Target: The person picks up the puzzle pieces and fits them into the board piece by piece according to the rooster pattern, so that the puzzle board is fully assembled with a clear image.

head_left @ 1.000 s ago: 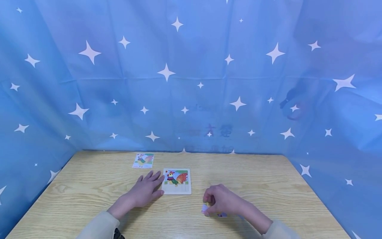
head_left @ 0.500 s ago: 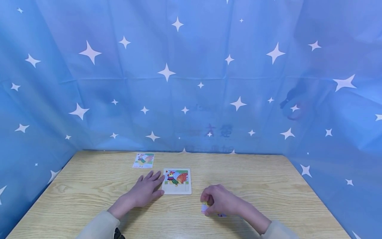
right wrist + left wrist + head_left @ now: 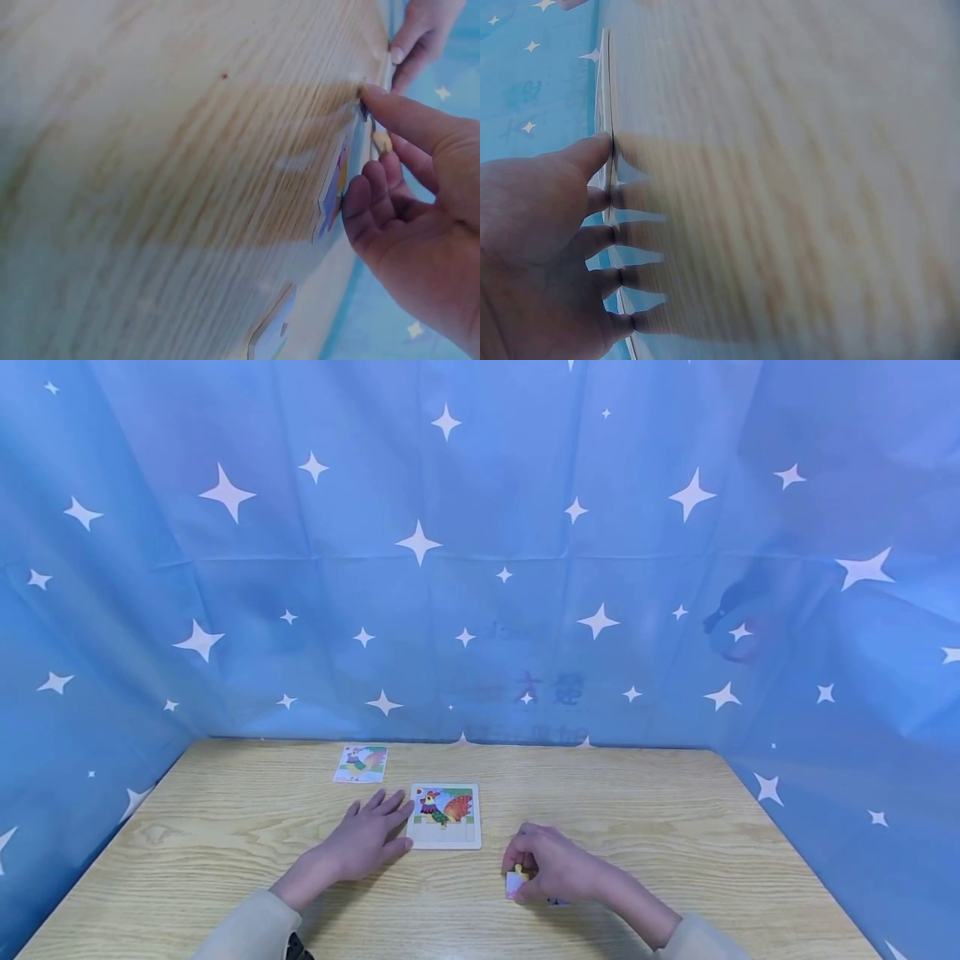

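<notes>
My right hand [image 3: 551, 864] pinches a pale puzzle piece [image 3: 513, 885] with a yellow knob, low over the table. Under that palm lies another puzzle piece [image 3: 558, 902], mostly hidden in the head view. My left hand [image 3: 363, 839] lies with fingers spread, its thumb and a fingertip touching the left edge of a white puzzle tray [image 3: 445, 841]. Rooster pieces [image 3: 442, 806] fill the upper part of that tray, while its lower strip shows bare board. In the right wrist view, a colourful puzzle piece [image 3: 334, 191] lies beside the curled fingers.
A printed rooster card [image 3: 360, 763] lies at the back left of the wooden table [image 3: 630, 793]. Nearer the right wrist camera is a further puzzle piece [image 3: 274, 322]. A blue star-patterned curtain [image 3: 480, 610] surrounds the table's back and sides.
My right hand has shifted slightly left, and more of the pinched piece, including its yellow knob, shows now. My left hand and the tray have stayed in place.
</notes>
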`<state>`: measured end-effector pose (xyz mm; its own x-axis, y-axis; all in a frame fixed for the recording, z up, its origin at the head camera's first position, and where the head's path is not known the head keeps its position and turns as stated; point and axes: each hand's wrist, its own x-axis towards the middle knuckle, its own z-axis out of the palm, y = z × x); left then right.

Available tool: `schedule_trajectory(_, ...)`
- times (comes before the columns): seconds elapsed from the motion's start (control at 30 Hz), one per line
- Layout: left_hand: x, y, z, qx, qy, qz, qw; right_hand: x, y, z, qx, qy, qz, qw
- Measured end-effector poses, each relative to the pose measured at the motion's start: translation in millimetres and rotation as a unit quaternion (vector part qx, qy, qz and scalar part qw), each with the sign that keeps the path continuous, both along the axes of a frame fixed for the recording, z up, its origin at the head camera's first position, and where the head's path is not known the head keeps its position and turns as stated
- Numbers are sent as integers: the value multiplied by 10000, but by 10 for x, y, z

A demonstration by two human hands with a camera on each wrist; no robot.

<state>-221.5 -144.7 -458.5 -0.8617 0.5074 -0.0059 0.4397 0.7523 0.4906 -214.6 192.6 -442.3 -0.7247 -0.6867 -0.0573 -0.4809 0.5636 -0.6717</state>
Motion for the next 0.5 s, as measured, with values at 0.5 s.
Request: schedule_trajectory(0.5,-16,-26,-62,89,76,-45,9999,-23,15,-32,-735,-1076,-78,9914)
